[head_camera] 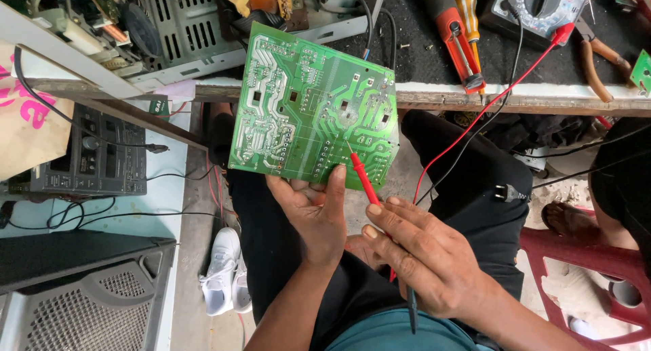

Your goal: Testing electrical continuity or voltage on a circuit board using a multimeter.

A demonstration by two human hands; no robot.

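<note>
Now our left hand (313, 219) pinches the stiff, light green circuit board (313, 107) by its lower edge, while right-hand fingers (397, 219) pinch the red probe (364, 178), tip touching solder.

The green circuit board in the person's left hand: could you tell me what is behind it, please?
Behind the green circuit board show the workbench edge, a black cable and dark-trousered legs. The board's component side and the left hand fingers behind it are hidden.
</note>
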